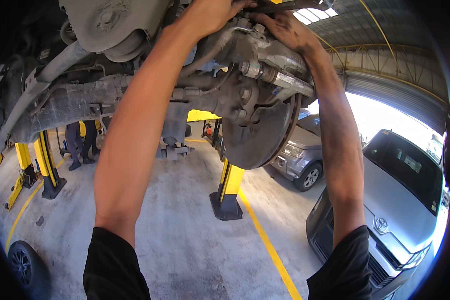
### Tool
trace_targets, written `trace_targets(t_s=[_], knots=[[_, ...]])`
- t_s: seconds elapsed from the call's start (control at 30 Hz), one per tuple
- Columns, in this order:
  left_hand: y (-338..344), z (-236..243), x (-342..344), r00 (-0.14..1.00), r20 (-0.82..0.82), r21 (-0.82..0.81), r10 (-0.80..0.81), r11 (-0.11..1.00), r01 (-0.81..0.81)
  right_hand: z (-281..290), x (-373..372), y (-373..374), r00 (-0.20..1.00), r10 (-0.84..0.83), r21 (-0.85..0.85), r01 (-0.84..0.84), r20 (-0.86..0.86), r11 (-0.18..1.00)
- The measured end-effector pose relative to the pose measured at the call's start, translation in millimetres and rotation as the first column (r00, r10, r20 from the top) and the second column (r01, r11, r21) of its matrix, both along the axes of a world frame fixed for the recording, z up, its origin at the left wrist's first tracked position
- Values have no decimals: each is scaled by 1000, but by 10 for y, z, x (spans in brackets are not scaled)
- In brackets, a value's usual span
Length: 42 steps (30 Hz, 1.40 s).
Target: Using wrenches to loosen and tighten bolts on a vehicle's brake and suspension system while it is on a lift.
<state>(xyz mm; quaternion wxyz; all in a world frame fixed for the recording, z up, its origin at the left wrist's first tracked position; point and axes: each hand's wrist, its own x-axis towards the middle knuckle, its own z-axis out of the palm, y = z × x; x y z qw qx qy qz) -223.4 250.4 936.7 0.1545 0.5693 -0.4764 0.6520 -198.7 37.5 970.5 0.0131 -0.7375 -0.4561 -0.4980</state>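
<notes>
Both my arms reach up to the underside of a raised vehicle. My left hand [212,16] is at the top edge, its fingers bent in toward the dark end of a long metal wrench [305,4]; the upper part of this hand is cut off. My right hand [287,32] lies against the top of the wheel hub assembly [280,57], fingers closed up at the wrench and thumb pointing left. Below both hands are a brake disc shield [257,135], a brake hose [210,52] and several bolts, all dusty. What the fingertips touch is partly hidden.
Suspension arms and a crossmember [70,107] hang at the left. Yellow lift posts [232,180] stand on the concrete floor. A silver vehicle [300,150] and a silver van [400,195] are parked at right. A loose wheel [27,270] lies lower left; people's legs [80,142] show behind.
</notes>
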Motion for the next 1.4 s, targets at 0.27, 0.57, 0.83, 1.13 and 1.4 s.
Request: trace_targets(t_s=[0.27,0.57,0.83,1.13,1.4], knots=[[92,263,-184,998,-37,-380,46,923,-57,86,108,65,984,161,-132,-149,82,980],[-268,1047,749,989,-80,-560,124,816,-147,-97,-192,-76,969,-214,62,223,-127,973],[196,1873,1831,974,-223,-760,36,620,-197,120,392,-87,992,109,-81,-114,-65,990],[-23,1425,1314,852,-506,-524,131,738,-425,164,358,-151,979,2,-159,31,205,987],[-159,1326,1132,782,-560,-539,-273,837,-93,17,202,-57,979,141,75,-131,-150,989]])
